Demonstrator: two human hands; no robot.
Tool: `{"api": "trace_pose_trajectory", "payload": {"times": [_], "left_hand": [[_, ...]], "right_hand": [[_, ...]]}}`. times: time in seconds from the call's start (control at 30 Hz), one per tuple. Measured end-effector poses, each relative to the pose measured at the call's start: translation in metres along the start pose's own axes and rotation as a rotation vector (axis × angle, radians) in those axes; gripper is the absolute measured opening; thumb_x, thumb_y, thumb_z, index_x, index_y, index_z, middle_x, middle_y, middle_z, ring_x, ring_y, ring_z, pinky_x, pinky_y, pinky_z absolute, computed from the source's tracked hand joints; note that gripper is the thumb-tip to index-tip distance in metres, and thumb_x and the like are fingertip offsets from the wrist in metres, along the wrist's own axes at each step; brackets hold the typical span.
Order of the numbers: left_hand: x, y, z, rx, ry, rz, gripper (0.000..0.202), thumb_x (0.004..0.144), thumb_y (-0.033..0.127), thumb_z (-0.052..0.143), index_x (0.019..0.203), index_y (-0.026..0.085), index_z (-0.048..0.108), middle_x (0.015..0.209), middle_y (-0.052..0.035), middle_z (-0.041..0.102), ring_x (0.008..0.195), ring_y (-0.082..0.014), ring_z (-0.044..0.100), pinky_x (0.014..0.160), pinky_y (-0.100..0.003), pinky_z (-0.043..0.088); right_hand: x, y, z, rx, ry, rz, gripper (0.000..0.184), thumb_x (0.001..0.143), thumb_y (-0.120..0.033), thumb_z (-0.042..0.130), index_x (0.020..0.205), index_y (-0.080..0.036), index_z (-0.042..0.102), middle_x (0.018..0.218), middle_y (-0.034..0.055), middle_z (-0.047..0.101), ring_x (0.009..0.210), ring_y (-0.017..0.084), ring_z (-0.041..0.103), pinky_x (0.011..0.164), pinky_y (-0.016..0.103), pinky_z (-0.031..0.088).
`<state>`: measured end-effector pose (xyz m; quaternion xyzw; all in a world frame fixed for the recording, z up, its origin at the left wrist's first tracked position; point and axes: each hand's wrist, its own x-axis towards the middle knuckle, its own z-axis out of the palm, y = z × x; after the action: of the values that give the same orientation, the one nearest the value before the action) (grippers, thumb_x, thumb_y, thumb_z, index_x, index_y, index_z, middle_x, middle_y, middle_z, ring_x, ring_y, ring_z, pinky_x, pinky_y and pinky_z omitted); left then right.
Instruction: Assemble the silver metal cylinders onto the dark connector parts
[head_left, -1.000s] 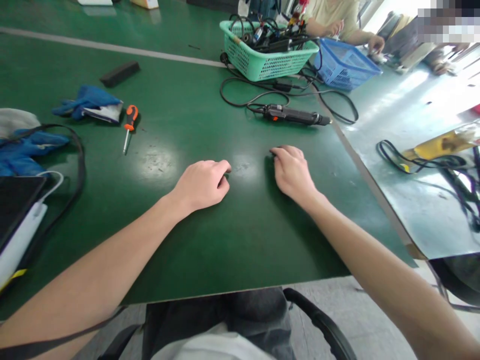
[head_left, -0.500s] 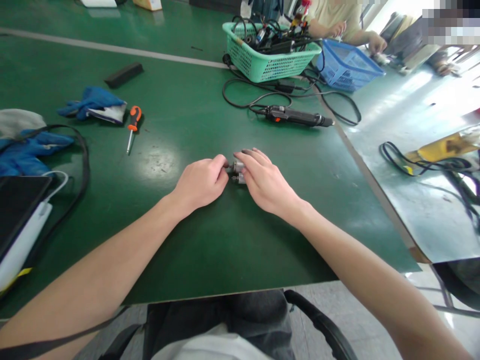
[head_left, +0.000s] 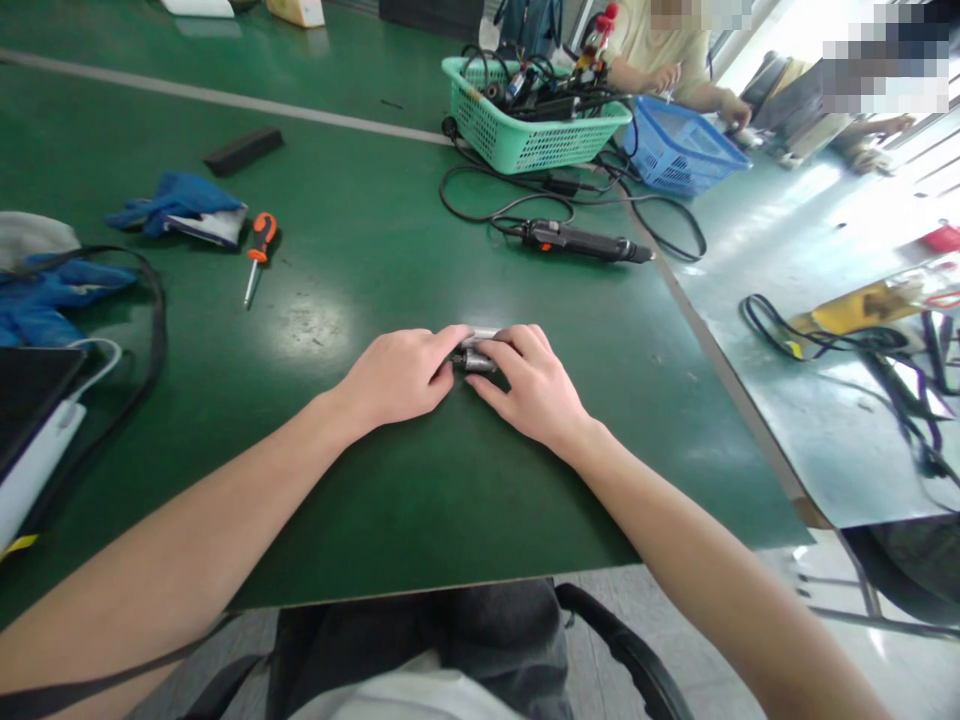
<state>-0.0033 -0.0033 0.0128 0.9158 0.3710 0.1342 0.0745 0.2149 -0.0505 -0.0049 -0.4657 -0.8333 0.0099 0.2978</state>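
Right grip (head_left: 536, 385) moves in beside left grip (head_left: 401, 375), curled around metal cylinders (head_left: 480, 361) between them; left half-curled, hold unclear.

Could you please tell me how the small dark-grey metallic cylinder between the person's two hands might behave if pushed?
The small dark-grey metallic cylinder would probably roll if left free, since its visible side looks rounded. Its metallic sheen suggests it is stiff and perhaps slippery.

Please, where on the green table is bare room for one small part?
The green table is bare between its near edge and the left hand and right hand, and between the orange screwdriver and the black power tool. It is crowded around the green basket and at far left, by the dark-screened device.
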Motion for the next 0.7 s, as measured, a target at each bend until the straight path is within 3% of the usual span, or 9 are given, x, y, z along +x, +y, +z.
{"api": "trace_pose_trajectory", "payload": {"times": [0.27,0.7], "left_hand": [[-0.0006,-0.0015,0.0001,0.02,-0.006,0.002,0.044,0.095,0.023,0.045,0.138,0.022,0.052,0.1,-0.0065,0.074,0.088,-0.0243,0.071,0.071,-0.033,0.049],[-0.0018,-0.0018,0.0005,0.016,-0.007,0.002,0.048,0.095,0.025,0.046,0.142,0.022,0.051,0.102,-0.0065,0.075,0.089,-0.0243,0.071,0.072,-0.033,0.05]], "right_hand": [[0.0012,0.0009,-0.0014,0.039,-0.023,-0.014,0.029,0.095,-0.024,0.06,0.123,-0.024,0.066,0.104,0.0103,0.059,0.101,0.029,0.058,0.093,0.048,0.057],[0.0022,-0.0036,-0.0071,0.092,-0.056,-0.038,0.016,0.088,-0.022,0.062,0.104,-0.022,0.065,0.1,0.0088,0.06,0.095,0.026,0.059,0.087,0.042,0.056]]}}
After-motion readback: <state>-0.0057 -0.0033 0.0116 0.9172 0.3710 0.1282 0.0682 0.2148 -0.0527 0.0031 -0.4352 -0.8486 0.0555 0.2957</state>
